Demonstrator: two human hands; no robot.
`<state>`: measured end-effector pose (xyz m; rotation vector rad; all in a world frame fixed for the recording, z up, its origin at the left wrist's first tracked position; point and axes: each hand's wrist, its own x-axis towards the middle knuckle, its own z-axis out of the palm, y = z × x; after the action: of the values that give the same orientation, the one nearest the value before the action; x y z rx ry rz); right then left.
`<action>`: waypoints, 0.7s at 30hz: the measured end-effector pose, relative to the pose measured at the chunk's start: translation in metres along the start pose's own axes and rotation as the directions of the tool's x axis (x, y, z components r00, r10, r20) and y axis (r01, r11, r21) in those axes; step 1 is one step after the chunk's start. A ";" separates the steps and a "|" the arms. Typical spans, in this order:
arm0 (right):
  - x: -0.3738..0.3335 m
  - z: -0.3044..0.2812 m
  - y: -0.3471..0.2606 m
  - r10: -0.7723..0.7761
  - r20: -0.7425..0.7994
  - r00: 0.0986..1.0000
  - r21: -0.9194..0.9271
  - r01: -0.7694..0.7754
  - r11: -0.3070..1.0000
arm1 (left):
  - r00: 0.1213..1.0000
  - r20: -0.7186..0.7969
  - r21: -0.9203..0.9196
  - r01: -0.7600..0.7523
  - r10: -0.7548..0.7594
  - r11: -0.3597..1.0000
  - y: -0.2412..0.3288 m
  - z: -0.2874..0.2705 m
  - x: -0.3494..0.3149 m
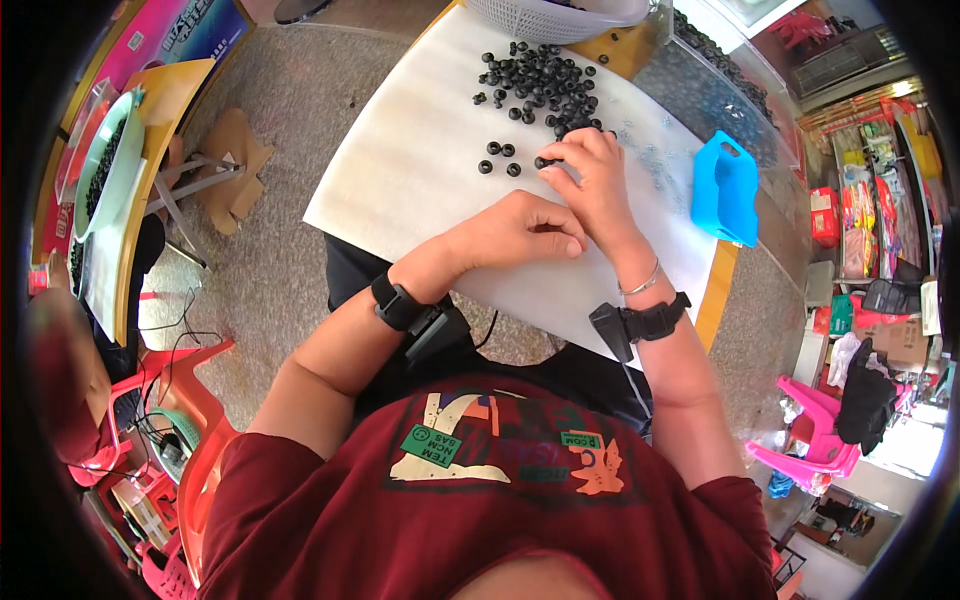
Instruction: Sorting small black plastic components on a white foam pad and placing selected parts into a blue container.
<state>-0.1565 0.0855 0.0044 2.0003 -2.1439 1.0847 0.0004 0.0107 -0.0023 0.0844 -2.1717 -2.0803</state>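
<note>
Small black round parts with a hole in the middle lie in a loose pile (545, 85) on the white sheet (400, 150). Several more form a little cluster (498, 158) nearer to me. My right hand (592, 180) is beside that cluster, thumb and fingers pinched on one black round part (543, 162). Just left of it and closer to my body, my left hand (525, 228) rests low over the sheet with its fingers curled in. Whatever those fingers may hold is hidden from view. Tiny clear pieces (645, 150) are scattered right of my right hand.
A blue plastic tray (727, 190) stands at the table's right edge. Beyond the pile are a pale basket (560, 22) and a clear bin (715, 85) with black parts. A second table (150, 180) with a green basin is at left, near red chairs (205, 440).
</note>
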 end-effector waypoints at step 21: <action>-0.093 -0.028 -0.022 0.225 -0.359 0.906 -0.045 -0.257 0.965 | 0.909 -0.396 -0.473 -0.083 -0.128 0.877 -0.017 -0.003 0.010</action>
<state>-0.1324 0.1816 -0.0061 1.3966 -2.2324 1.2359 -0.0096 0.0057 -0.0183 0.4581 -1.3740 -2.2891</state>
